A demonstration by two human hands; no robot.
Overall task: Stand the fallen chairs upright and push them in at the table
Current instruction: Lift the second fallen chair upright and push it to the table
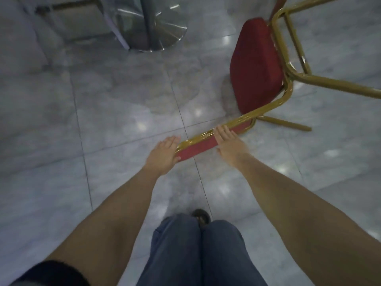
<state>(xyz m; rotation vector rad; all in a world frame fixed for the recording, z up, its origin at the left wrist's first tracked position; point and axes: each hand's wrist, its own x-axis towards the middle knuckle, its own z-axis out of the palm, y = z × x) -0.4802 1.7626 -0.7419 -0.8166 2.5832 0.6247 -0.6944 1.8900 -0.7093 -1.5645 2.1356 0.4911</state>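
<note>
Up and to the left of both hands, well apart from them, the table's round metal base [152, 27] stands on the pale tiled floor [61, 120], its dark post rising out of view. Nearer, the person's left hand [164, 156] is closed over the near end of the chair's backrest [198, 148], fingers wrapped on the gold tube at the corner where the red pad ends. Just right of it, the right hand [225, 141] grips the same top edge farther along, fingers curled over the rail; the thumb's hold is hidden. The two hands sit near each other on one bar, so neither is clearly the nearer to the work.

The red chair [255, 65] lies on its side beyond and to the right of the hands. Its long axis runs from the held backrest up and away to the right, through the seat cushion to the gold legs [329, 83] that stick out sideways past the right hand. My guess is that the lift must swing the backrest up so the legs come down to the floor, then carry the chair leftward to the table.
</note>
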